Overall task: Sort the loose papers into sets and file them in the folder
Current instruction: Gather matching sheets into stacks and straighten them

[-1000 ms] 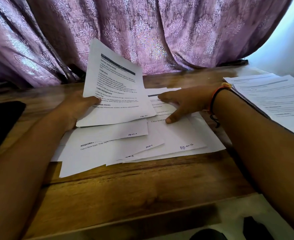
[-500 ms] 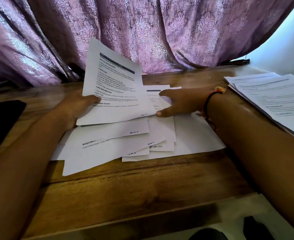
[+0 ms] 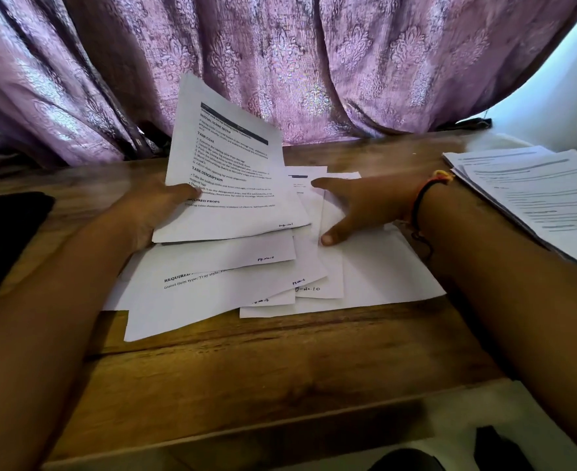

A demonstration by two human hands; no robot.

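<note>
Paper dominates the scene: loose papers (image 3: 212, 290), thin white sheets with crisp straight edges, lie fanned and overlapping in the middle of a wooden counter (image 3: 263, 368) whose brown grain is streaked and slightly glossy. Several sheets carry small handwritten page numbers at their lower right corners, and one shows bold print reading "REQUIRED".

The left grip (image 3: 144, 215) holds a printed sheet (image 3: 232, 178) by its left edge, thumb (image 3: 185, 191) on the face and fingers hidden behind. This sheet tilts up off the pile, its far end raised toward the curtain; it has a dark header bar and bold headings over blocks of fine text.

The right grip (image 3: 358, 205) lies open on the right part of the pile, forefinger stretched left and thumb tip pressing a sheet flat. A thin black and red cord bracelet (image 3: 419, 205) with a yellow knot circles its wrist.

On the far right of the counter rests a separate stack of printed pages (image 3: 545, 198), roughly squared. A flat black object (image 3: 5, 239) sits at the left edge. Behind hangs a mauve curtain (image 3: 280, 62), heavily folded, with a shiny woven damask pattern.
</note>
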